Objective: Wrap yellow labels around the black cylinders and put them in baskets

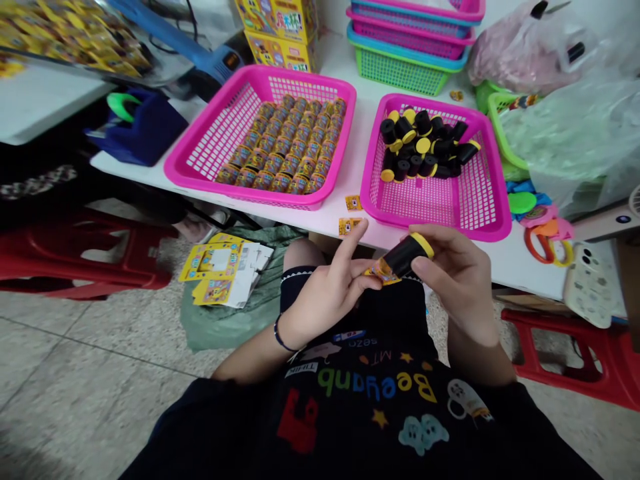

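Over my lap, my right hand [463,287] grips a small black canister [403,257] with a yellow cap [423,245], held at a tilt. My left hand [325,293] pinches a yellow printed label [383,272] against the canister's lower left end, its index finger stretched upward. Part of the label is hidden by the fingers. Just beyond the hands, a pink basket [435,217] holds a heap of black canisters [420,143] with yellow caps. Two small yellow printed pieces [349,225] lie near the table edge.
Another pink basket [185,140] at left holds rows of printed canisters [285,147]. Behind stand yellow boxes [283,33] and stacked baskets [400,67]. A blue tape dispenser [143,127] sits left; a phone [590,283] lies right. Red stools [560,347] flank the table.
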`<action>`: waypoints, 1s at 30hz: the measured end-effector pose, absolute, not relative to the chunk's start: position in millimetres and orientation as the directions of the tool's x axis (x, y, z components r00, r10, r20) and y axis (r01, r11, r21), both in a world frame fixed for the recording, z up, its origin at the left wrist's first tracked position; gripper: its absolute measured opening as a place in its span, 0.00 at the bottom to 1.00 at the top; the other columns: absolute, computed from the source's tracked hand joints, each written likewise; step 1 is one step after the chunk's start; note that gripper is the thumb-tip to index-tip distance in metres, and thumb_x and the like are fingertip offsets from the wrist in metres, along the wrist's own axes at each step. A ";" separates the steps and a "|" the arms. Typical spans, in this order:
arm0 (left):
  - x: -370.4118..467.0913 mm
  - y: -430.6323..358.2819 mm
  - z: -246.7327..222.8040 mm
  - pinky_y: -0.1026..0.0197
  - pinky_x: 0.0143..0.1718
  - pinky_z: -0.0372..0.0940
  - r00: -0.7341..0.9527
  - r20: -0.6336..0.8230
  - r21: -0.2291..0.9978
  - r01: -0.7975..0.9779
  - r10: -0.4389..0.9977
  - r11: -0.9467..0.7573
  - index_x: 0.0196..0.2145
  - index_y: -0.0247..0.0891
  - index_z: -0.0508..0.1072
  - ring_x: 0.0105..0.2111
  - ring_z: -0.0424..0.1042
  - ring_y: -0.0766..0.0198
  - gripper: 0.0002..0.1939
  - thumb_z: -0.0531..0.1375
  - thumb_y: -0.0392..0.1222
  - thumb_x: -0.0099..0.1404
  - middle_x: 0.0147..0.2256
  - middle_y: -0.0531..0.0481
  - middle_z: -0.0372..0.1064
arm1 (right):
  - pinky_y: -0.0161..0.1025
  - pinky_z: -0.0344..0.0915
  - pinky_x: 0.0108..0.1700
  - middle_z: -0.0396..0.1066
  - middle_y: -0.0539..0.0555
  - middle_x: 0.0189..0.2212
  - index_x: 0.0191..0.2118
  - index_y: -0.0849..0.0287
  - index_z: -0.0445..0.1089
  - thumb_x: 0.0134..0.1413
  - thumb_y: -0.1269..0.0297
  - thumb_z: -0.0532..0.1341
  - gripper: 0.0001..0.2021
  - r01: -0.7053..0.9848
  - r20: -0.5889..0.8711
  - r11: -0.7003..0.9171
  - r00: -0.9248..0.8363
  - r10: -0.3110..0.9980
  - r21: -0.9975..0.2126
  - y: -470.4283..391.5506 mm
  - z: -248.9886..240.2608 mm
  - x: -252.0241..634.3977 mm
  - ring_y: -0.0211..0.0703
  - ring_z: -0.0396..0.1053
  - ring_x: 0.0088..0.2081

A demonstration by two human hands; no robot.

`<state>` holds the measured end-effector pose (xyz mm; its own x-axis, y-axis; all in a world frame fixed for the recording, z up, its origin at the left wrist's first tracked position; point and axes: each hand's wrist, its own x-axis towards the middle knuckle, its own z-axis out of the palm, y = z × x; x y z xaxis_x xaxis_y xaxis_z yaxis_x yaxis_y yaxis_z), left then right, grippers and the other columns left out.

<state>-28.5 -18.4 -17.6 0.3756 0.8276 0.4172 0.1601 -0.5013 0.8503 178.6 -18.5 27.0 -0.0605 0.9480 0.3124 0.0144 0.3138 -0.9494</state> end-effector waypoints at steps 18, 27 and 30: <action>-28.7 -20.2 -7.1 0.62 0.53 0.76 0.334 0.345 0.937 -0.177 0.877 -0.301 0.68 0.46 0.64 0.49 0.83 0.59 0.38 0.72 0.36 0.65 0.51 0.45 0.82 | 0.35 0.80 0.45 0.80 0.51 0.44 0.46 0.51 0.81 0.47 0.67 0.78 0.19 0.046 0.319 0.354 -0.335 0.886 -0.934 -13.7 24.3 190.9 0.39 0.79 0.42; -34.0 -14.5 -2.7 0.66 0.44 0.79 0.363 0.417 0.896 -0.008 0.833 -0.445 0.47 0.37 0.84 0.39 0.85 0.59 0.16 0.75 0.36 0.60 0.42 0.45 0.85 | 0.33 0.79 0.39 0.80 0.51 0.40 0.45 0.54 0.81 0.44 0.66 0.79 0.19 0.048 0.307 0.357 -0.413 0.858 -0.933 -10.6 19.6 195.3 0.36 0.78 0.35; -32.1 -13.9 -7.8 0.64 0.46 0.79 0.336 0.495 0.848 0.014 0.801 -0.530 0.48 0.38 0.83 0.41 0.85 0.58 0.17 0.74 0.37 0.61 0.44 0.45 0.84 | 0.33 0.79 0.37 0.80 0.51 0.38 0.43 0.55 0.81 0.45 0.65 0.79 0.18 0.013 0.289 0.317 -0.375 0.881 -0.948 -11.2 15.8 189.9 0.36 0.78 0.35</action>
